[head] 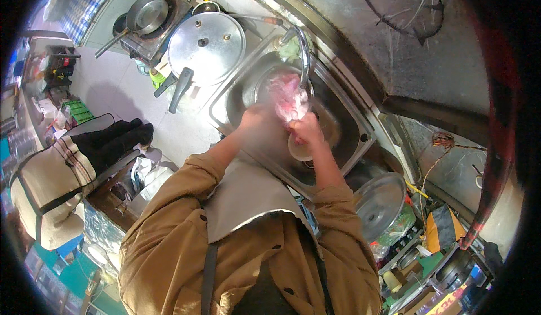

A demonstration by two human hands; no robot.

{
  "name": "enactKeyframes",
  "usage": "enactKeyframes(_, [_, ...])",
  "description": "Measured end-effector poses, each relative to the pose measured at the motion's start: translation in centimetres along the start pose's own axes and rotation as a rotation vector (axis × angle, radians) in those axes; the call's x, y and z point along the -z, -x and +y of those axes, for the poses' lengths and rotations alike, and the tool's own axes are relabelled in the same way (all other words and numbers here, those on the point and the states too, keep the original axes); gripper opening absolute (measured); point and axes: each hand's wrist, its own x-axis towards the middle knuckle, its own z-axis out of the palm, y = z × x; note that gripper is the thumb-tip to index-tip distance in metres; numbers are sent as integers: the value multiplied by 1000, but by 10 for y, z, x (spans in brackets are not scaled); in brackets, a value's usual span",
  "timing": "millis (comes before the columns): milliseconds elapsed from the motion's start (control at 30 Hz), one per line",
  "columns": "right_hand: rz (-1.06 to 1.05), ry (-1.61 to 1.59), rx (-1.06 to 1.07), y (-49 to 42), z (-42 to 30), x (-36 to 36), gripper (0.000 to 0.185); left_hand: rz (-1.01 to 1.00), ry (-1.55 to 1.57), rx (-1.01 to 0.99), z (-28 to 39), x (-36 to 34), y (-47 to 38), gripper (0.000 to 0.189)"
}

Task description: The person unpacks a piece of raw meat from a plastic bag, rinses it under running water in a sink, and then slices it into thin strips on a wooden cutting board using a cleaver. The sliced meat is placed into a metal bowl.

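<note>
My right hand [306,131] is closed around the lower end of a pink and white lump [290,95], which looks like raw meat, perhaps in clear plastic. The lump is held under the curved chrome faucet [305,55]. Below it a round metal basin [263,82] sits in the stainless steel sink [344,152]. My left hand [253,118] is blurred by haze at the near left side of the sink; its fingers and any grip cannot be made out. Under my right hand is a pale round bowl [301,151], partly hidden.
Left of the sink lie a large pressure cooker lid [207,57] and a gas stove with a frying pan [147,14]. At right leans a round clear lid [382,207]. A person [50,192] in beige and black is at far left. A wire ring [401,27] hangs upper right.
</note>
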Motion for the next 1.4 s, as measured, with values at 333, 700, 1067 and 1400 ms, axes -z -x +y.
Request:
enactKeyframes(333, [137, 703, 202, 8, -33, -18, 62, -273, 729, 44, 5, -59, -15, 36])
enactKeyframes(700, [211, -140, 20, 7, 17, -9, 55, -372, -817, -343, -24, -24, -18, 44])
enactKeyframes(1067, [85, -1144, -212, 33, 75, -3, 42, 146, -553, -282, -32, -27, -13, 33])
enactKeyframes(1400, [145, -1274, -108, 102, 9, 35, 40, 411, -225, -222, 4, -26, -102, 38])
